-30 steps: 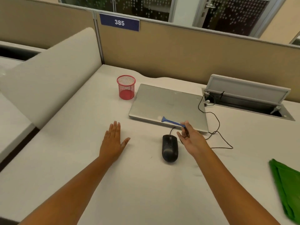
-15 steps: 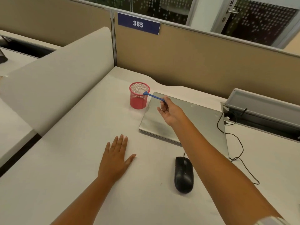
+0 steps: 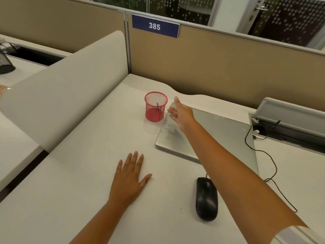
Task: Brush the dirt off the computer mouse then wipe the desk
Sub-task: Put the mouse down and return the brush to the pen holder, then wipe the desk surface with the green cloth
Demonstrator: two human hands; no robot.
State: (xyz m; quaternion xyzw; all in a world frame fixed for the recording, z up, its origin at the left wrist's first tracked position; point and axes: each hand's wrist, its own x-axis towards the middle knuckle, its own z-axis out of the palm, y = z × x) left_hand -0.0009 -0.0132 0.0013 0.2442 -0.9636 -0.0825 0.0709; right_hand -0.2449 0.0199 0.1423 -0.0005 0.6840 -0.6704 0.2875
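**Brush in the red cup, both hands empty**

Brush (image 3: 157, 104) shows only as a thin blue sliver through the mesh of the red pen cup (image 3: 155, 106), which stands upright on the white desk (image 3: 84, 173) just left of the closed silver laptop (image 3: 207, 136). Right hand (image 3: 181, 113) hangs above the laptop's far left corner, just beside the cup's rim but not touching it; its fingers are spread loosely apart and hold nothing. Left hand (image 3: 129, 178) lies palm down on the desk, fingers extended and slightly fanned, thumb out to the side, also holding nothing.

Black computer mouse (image 3: 206, 199) sits on the desk near the front edge of the laptop, well to the right of the left hand and under the line of the right forearm. Its black cable (image 3: 270, 166) loops away to the right and back toward the open cable tray (image 3: 288, 118) at the rear of the desk. A blue sign (image 3: 155, 26) reading 385 is fixed to the tan partition behind.
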